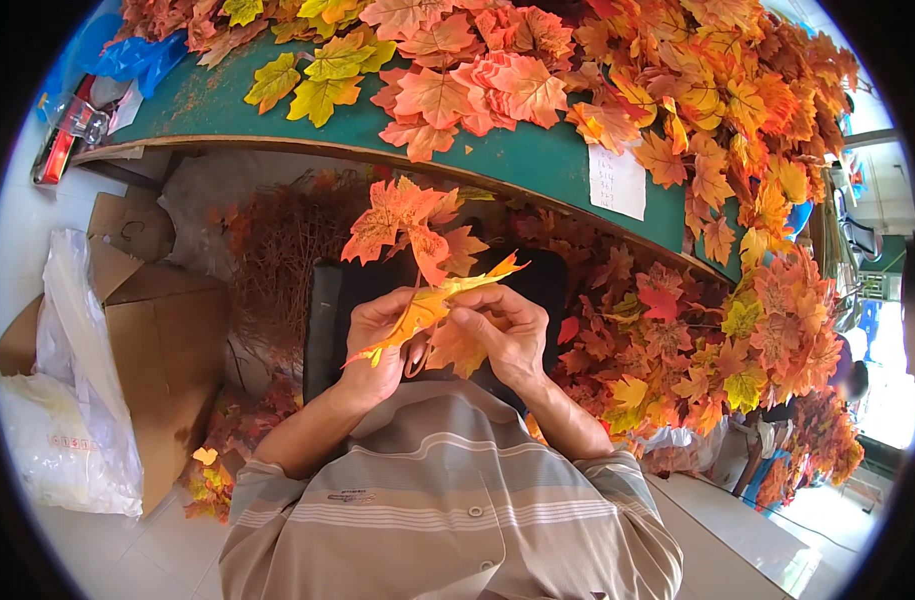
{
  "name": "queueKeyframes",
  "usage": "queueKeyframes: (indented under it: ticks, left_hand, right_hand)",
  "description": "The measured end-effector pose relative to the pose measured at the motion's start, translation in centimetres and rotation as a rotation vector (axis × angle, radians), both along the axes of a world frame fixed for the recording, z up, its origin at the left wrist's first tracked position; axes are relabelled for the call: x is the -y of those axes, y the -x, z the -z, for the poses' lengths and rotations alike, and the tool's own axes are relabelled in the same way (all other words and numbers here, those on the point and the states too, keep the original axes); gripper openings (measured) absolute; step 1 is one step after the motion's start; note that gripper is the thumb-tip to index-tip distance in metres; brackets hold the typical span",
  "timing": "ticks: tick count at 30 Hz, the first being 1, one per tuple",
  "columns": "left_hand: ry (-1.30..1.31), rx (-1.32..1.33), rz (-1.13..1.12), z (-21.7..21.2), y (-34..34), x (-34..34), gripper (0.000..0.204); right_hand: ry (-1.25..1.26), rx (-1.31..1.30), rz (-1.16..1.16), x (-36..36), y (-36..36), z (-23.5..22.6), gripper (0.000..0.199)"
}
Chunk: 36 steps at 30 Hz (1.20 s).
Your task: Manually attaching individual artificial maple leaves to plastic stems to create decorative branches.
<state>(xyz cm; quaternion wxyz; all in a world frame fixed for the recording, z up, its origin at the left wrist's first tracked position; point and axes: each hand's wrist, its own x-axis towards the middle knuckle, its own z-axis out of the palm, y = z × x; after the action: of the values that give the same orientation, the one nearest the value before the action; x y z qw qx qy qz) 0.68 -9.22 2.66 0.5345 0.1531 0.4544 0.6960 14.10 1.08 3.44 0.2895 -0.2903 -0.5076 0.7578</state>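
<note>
In the head view, the left hand [375, 345] and the right hand [502, 335] meet in front of the chest, both closed on an artificial maple-leaf sprig [417, 245]; the fingers pinch an orange-yellow leaf [427, 305] low on its stem, while several orange leaves already stand fanned out above it. Judging by this, the sprig looks partly put together, with this leaf not yet seated. Loose leaves in yellow, orange and red lie heaped on the green desk [537, 160], beside a white paper note [617, 182]. More leaf bunches [717, 340] crowd the space under the desk's edge to the right, a cardboard box [162, 340] and a white plastic bag [72, 400] stand on the floor to the left.
</note>
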Motion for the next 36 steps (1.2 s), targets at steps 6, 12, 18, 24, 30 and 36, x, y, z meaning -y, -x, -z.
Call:
queueKeyframes:
  ticks: [6,12,18,24,30,36]
  left_hand:
    - [0.011,-0.005,-0.004,0.3,-0.1,-0.1,0.021]
    - [0.068,0.108,0.011,-0.3,-0.1,-0.2,0.018]
    - [0.030,0.203,0.009,0.9,-0.4,0.0,0.022]
    - [0.089,0.205,0.055,-0.6,-0.1,-0.2,0.019]
    - [0.120,0.144,0.123,-1.6,0.0,-0.5,0.018]
    - [0.097,0.326,0.232,-0.4,1.1,-1.1,0.022]
  right_hand:
    - [0.014,-0.025,0.000,0.0,0.1,0.0,0.014]
    - [-0.100,0.046,-0.018,0.1,0.2,0.7,0.015]
    - [0.034,0.045,-0.046,-0.1,0.1,0.7,0.012]
    - [-0.027,0.117,-0.104,-0.6,-0.3,0.4,0.012]
    - [-0.048,0.130,-0.116,-1.0,-0.3,-0.1,0.011]
    - [0.029,0.070,-0.173,-2.2,0.5,0.8,0.008]
